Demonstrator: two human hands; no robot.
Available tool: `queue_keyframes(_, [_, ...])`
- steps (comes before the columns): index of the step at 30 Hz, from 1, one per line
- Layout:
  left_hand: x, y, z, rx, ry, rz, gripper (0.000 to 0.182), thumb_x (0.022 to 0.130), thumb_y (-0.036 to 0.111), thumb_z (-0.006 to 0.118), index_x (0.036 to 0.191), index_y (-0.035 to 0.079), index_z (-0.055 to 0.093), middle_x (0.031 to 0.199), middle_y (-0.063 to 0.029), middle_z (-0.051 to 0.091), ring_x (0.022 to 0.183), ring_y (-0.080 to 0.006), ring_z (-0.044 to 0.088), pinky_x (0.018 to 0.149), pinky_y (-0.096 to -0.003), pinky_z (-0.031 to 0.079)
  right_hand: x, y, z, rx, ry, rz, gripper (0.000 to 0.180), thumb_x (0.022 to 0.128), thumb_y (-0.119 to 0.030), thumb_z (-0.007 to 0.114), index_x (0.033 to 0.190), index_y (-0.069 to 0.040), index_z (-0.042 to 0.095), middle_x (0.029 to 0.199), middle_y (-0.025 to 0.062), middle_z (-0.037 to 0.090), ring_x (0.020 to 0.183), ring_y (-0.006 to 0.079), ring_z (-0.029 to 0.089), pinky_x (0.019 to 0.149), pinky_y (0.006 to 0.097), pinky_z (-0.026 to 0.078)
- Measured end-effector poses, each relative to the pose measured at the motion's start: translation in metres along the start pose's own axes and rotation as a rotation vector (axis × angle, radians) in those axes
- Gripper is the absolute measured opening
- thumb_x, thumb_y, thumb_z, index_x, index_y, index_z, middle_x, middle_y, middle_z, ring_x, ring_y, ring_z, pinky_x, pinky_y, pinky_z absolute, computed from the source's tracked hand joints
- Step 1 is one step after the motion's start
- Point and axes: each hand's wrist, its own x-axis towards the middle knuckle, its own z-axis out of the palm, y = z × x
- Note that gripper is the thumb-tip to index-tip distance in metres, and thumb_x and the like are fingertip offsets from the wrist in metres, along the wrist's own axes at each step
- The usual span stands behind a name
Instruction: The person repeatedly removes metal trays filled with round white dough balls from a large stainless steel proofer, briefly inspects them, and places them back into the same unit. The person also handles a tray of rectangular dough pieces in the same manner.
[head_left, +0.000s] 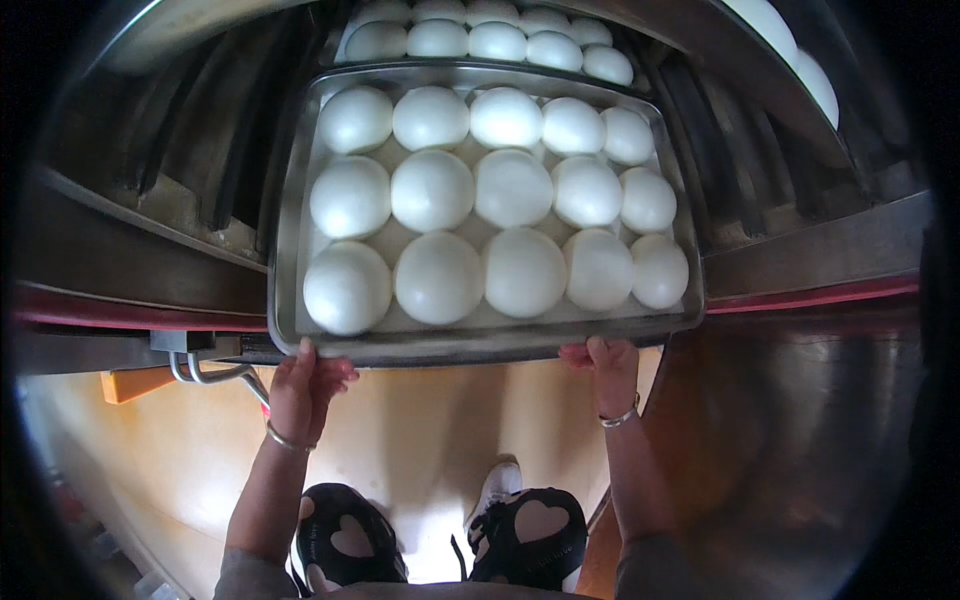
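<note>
A shallow metal tray (465, 349) lies before me, lined with a pale sheet and bearing rows of round white buns (439, 277). I cannot tell whether the buns are raw dough or cooked. My left hand (304, 390) is at the tray's front left corner, thumb against the rim and fingers just below it. Near the front right corner, my right hand (613, 371) has its thumb on the rim and its fingers bent at the edge. The undersides of the tray's front corners are hidden.
Ribbed metal walls (750, 165) flank the tray inside a cabinet. Behind it sits a second tray of white buns (496, 41). A red seal (150, 309) runs along the cabinet opening. A metal latch (202, 367) juts out at left. My shoes (495, 484) stand on the tan floor (442, 420).
</note>
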Motion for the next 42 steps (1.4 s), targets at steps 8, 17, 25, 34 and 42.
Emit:
queue_keyframes(8, [0.017, -0.016, 0.062, -0.044, -0.250, -0.034, 0.038, 0.098, 0.029, 0.039, 0.114, -0.004, 0.051, 0.108, -0.0203, 0.062, 0.095, -0.0210, 0.063, 0.080, -0.0307, 0.053, 0.033, -0.013, 0.009, -0.072, 0.052, -0.088, 0.036, 0.090, -0.035, 0.057, 0.072, -0.004, 0.060, 0.055, 0.0061, 0.060, 0.045, 0.0127, 0.058, 0.039, 0.0217, 0.042])
queue_keyframes(17, [0.055, -0.032, 0.090, -0.068, -0.103, 0.015, 0.036, 0.098, 0.029, 0.040, 0.102, -0.004, 0.052, 0.094, -0.0190, 0.066, 0.079, -0.0228, 0.067, 0.065, -0.0289, 0.055, 0.041, -0.040, 0.002, -0.309, -0.124, -0.036, 0.044, 0.090, -0.036, 0.057, 0.062, -0.003, 0.057, 0.043, 0.0031, 0.048, 0.033, 0.0107, 0.045, 0.033, 0.0238, 0.038])
queue_keyframes(25, [0.041, -0.040, 0.095, -0.014, -0.003, 0.079, 0.039, 0.096, 0.032, 0.045, 0.100, -0.006, 0.050, 0.087, -0.0195, 0.067, 0.071, -0.0251, 0.067, 0.058, -0.0310, 0.054, 0.129, -0.143, 0.070, -0.834, -0.019, -0.979, 0.021, 0.086, -0.019, 0.056, 0.094, -0.001, 0.062, 0.089, 0.0168, 0.065, 0.081, 0.0262, 0.064, 0.074, 0.0358, 0.049])
queue_keyframes(34, [0.021, -0.052, 0.107, -0.024, 0.097, 0.026, 0.040, 0.095, 0.033, 0.049, 0.085, -0.005, 0.056, 0.076, -0.0161, 0.066, 0.060, -0.0213, 0.064, 0.056, -0.0298, 0.054, 0.299, -0.210, 0.114, -1.606, 0.077, -0.619, 0.037, 0.085, -0.023, 0.054, 0.117, -0.004, 0.053, 0.115, 0.0199, 0.057, 0.107, 0.0332, 0.053, 0.093, 0.0422, 0.040])
queue_keyframes(42, [0.024, -0.052, 0.109, -0.002, 0.093, -0.012, 0.039, 0.095, 0.032, 0.048, 0.088, -0.005, 0.055, 0.076, -0.0159, 0.066, 0.057, -0.0200, 0.063, 0.053, -0.0286, 0.053, 0.339, -0.217, 0.101, -1.619, 0.142, -0.642, 0.041, 0.086, -0.027, 0.053, 0.120, -0.005, 0.052, 0.119, 0.0202, 0.055, 0.112, 0.0331, 0.050, 0.096, 0.0429, 0.037])
